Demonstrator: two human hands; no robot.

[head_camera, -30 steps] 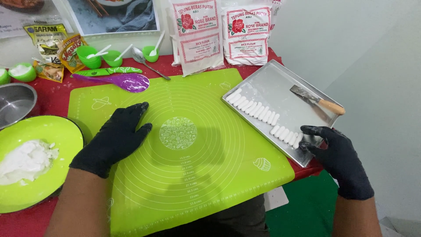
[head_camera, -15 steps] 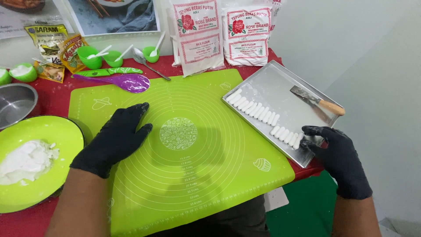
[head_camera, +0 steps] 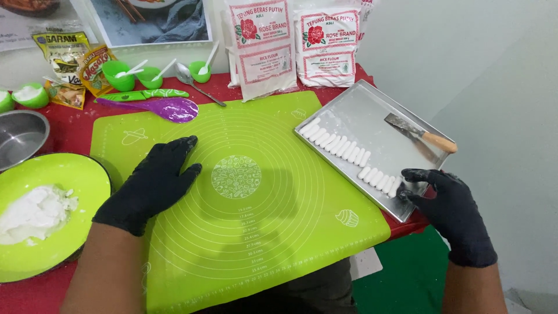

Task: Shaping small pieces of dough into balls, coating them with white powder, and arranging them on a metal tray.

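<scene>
Right hand (head_camera: pixel 450 212), gloved in black, pinches the near corner of the metal tray (head_camera: pixel 372 119) at the counter's right edge, while the left hand (head_camera: pixel 154 183) lies released, flat on the green mat (head_camera: pixel 261 244). Stiff and light, probably slippery, the tray is best gripped by its rim; it carries one scraper (head_camera: pixel 419 133) and about eighteen soft, easily squashed white dough pieces (head_camera: pixel 343 148) in two rows.

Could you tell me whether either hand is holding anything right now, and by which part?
The right hand grips the metal tray at its near corner. The left hand holds nothing; it lies flat on the green mat.
</scene>
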